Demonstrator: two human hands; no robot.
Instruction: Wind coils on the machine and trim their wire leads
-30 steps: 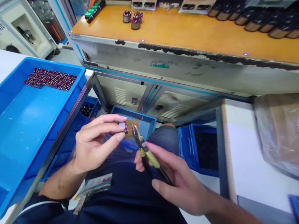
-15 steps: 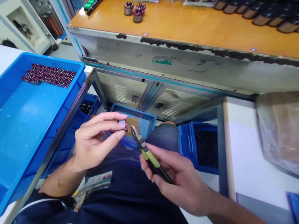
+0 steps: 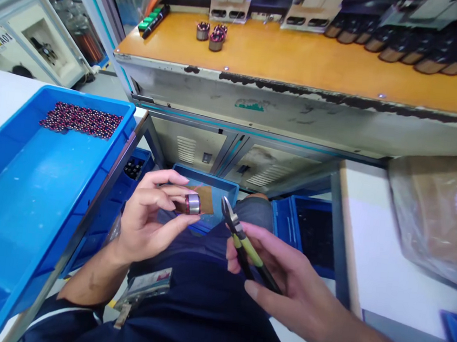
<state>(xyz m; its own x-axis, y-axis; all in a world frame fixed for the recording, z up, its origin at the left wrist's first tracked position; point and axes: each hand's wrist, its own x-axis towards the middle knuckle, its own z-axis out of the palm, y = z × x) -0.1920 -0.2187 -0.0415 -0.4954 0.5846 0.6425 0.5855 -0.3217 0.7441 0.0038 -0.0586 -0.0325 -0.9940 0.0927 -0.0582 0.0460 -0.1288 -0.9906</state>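
Between the fingertips and thumb of my left hand is a small wound motor stator, its silvery side facing right and reddish windings at its ends. My right hand holds diagonal cutters with green and black handles. The handles are spread a little, and the jaws point up and left, apart from the stator. Beneath the stator, a blue bin with a brown piece of cardboard in it sits low by my knees.
At left, a large blue tray holds many stators along its far end. Several stators and markers stand or lie on the orange machine ledge. A plastic-wrapped box rests on the right table.
The stator has turned in my left fingers, so more of its metal side shows. The cutters have moved right, away from it, and their handles have spread. The view has tilted slightly up.
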